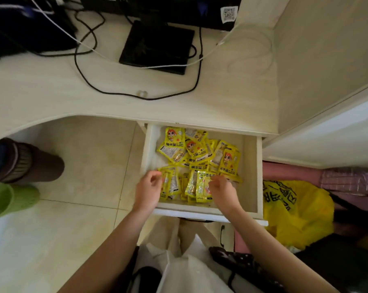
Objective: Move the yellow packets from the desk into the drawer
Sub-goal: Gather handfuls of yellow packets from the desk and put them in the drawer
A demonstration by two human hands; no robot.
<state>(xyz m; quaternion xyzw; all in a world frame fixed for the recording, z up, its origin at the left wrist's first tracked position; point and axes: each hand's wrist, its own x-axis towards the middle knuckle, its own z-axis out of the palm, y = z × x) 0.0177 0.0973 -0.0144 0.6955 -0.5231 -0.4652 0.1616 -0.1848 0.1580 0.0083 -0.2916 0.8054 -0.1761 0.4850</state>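
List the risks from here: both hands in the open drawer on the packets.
1. Packets lie in a loose heap inside the drawer; some stand on edge near the front, so they might catch when it closes.
2. The left hand and right hand are both inside; closing early could pinch fingers.
3. A yellow bag sits right beside the drawer; a dropped packet could be lost against it.

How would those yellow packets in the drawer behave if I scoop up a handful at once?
The yellow packets look like thin glossy film, so they would probably flex and slide off each other. They lie in a loose overlapping heap in the drawer, so a handful may spill. They seem small and flat, likely light.
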